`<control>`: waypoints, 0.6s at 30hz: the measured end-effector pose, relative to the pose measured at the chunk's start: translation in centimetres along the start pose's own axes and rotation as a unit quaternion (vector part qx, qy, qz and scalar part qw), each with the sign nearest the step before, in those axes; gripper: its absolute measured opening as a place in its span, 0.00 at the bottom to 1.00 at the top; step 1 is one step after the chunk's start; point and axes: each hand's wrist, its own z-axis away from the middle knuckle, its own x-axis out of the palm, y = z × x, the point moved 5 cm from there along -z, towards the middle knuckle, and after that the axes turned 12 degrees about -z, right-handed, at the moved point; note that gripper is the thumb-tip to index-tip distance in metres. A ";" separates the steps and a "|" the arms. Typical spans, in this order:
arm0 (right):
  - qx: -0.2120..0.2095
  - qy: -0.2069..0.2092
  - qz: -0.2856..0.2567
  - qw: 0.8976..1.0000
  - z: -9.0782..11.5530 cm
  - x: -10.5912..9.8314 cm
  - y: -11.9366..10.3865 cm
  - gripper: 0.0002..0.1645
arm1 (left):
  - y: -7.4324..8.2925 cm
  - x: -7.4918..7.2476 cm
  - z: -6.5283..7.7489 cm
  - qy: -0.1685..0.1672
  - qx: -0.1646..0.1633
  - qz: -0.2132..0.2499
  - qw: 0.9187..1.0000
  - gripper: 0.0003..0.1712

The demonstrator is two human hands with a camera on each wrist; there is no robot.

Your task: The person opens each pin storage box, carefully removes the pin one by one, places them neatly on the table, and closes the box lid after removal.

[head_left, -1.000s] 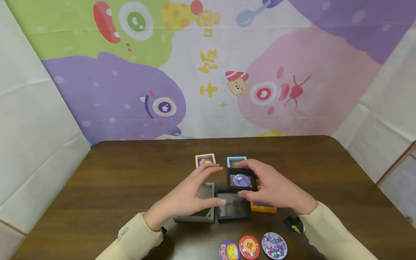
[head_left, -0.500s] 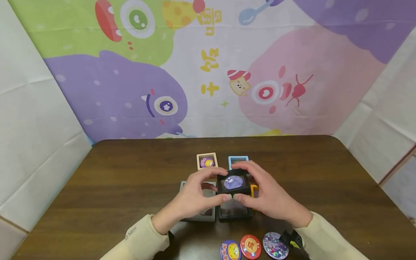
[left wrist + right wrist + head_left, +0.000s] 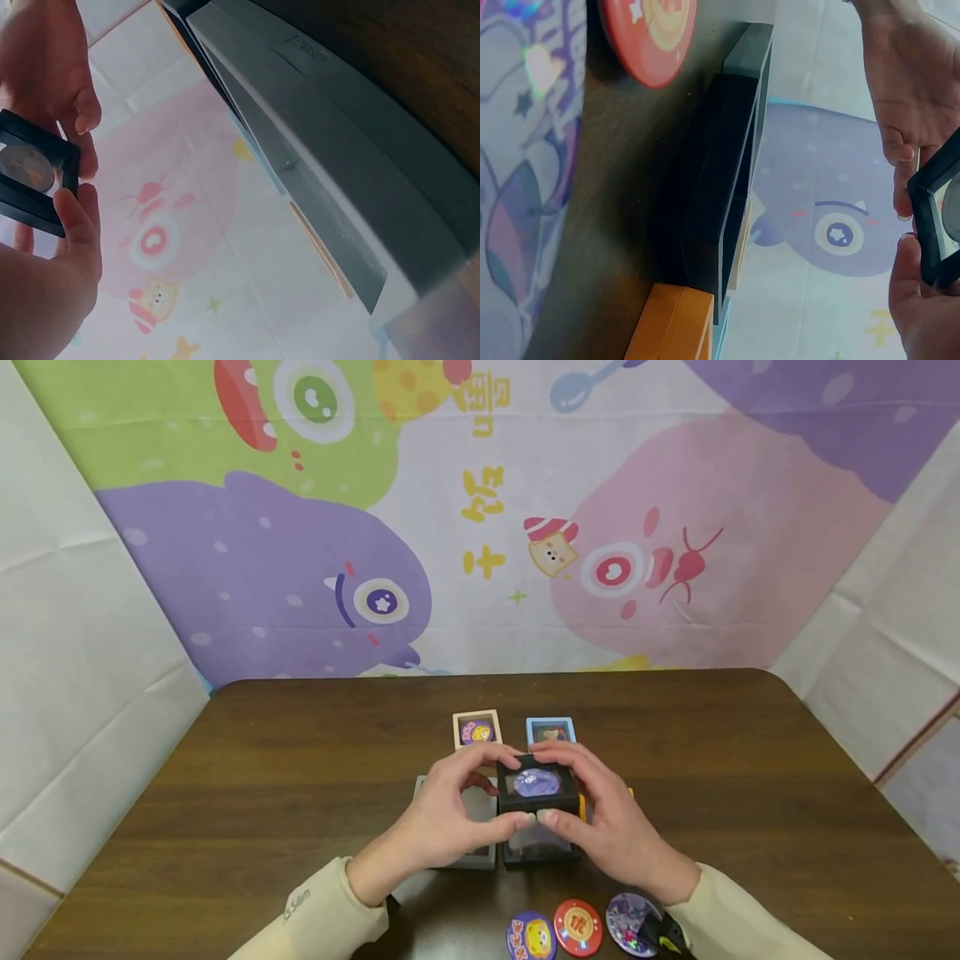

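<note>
A small black display frame (image 3: pixel 553 802) with a round purple badge (image 3: pixel 537 782) behind its clear window is held between both hands. My left hand (image 3: pixel 444 810) grips its left side, thumb at the front edge and fingers at the back. On the opposite side my right hand (image 3: pixel 617 823) grips it the same way, the two thumbtips nearly meeting. In the left wrist view the held frame (image 3: pixel 46 214) is raised off the table. Below it lies a larger black frame (image 3: pixel 542 847), partly covered. A grey frame (image 3: pixel 482 857) sits beside that one, under my left hand.
An orange frame (image 3: pixel 671 322) stands right of the larger black one, mostly behind my right hand. Beige (image 3: pixel 456 732) and light blue (image 3: pixel 551 723) frames lie farther back. Near the front are a purple-and-yellow badge (image 3: pixel 531 937), a red badge (image 3: pixel 577 928) and a glittery badge (image 3: pixel 628 920).
My right hand has brought the small black frame leftward over the larger one. My left hand, apart from it a second ago, has taken hold of its left side.
</note>
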 end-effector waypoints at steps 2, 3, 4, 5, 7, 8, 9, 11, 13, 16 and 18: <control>-0.008 0.005 -0.001 1.000 0.1 -0.1 0.6 0.35 | 0.1 -0.1 0.0 0.002 0.003 -0.002 1.000 0.25; -0.010 0.007 -0.005 1.000 0.1 -0.1 0.8 0.37 | 0.1 -0.1 0.0 0.003 0.004 -0.002 1.000 0.25; -0.011 0.008 -0.010 1.000 0.0 -0.1 0.9 0.38 | 0.0 -0.1 0.0 0.003 0.004 -0.002 1.000 0.24; -0.012 0.008 -0.015 1.000 0.0 -0.2 0.9 0.40 | 0.0 -0.2 0.0 0.003 0.002 -0.001 1.000 0.23; -0.008 0.007 -0.027 1.000 0.0 -0.2 0.9 0.42 | -0.2 -0.1 0.0 0.001 -0.009 0.004 1.000 0.20; -0.004 0.005 -0.033 0.999 -0.1 -0.1 0.9 0.42 | -0.4 -0.1 0.0 -0.001 -0.018 0.008 1.000 0.19; 0.000 0.003 -0.038 0.999 -0.1 -0.1 0.9 0.42 | -0.5 -0.1 0.0 -0.003 -0.027 0.013 1.000 0.18; 0.006 -0.001 -0.040 0.999 -0.1 -0.1 1.0 0.43 | -0.8 -0.1 0.0 -0.007 -0.049 0.019 0.999 0.15; 0.010 -0.004 -0.032 0.999 -0.1 -0.1 1.2 0.44 | -1.1 0.0 0.1 -0.009 -0.072 0.025 0.997 0.13; 0.013 -0.002 -0.015 1.000 -0.1 -0.1 1.4 0.47 | -1.3 0.0 0.1 -0.009 -0.106 0.033 0.994 0.12; 0.020 0.000 -0.004 1.000 -0.1 -0.1 1.6 0.50 | -1.5 0.0 0.1 -0.007 -0.129 0.046 0.991 0.12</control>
